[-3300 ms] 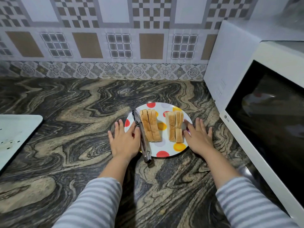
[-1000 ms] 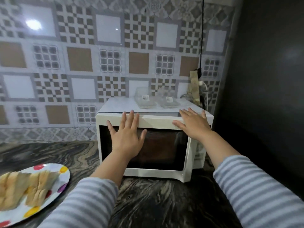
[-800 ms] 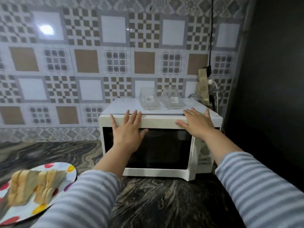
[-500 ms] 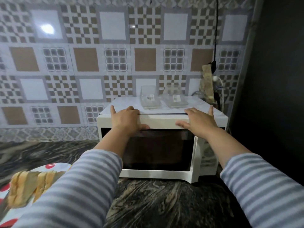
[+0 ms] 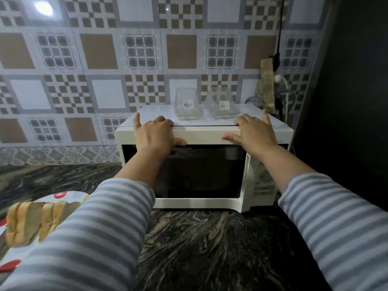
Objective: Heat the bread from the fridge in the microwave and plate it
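The white microwave [image 5: 206,135] stands on the counter against the tiled wall, its dark glass door shut. My left hand [image 5: 155,134] clasps the top front edge near the left corner, fingers hooked over the top and thumb on the front strip. My right hand [image 5: 254,136] holds the same edge near the right corner, thumb on the front and little finger stretched back. At the lower left, sliced bread [image 5: 31,219] lies on a white plate with coloured dots [image 5: 69,195], partly hidden by my left sleeve.
Two clear plastic containers [image 5: 186,103] [image 5: 223,105] sit on top of the microwave behind my hands. A black cable and plug [image 5: 277,57] hang at the wall to the right. A dark tall surface [image 5: 346,101] rises right of the microwave. Marbled counter [image 5: 210,248] lies in front.
I turned from the plate to the microwave. My left hand slid up from the door glass to the top edge and curled over it. The right hand stayed on the top right edge.
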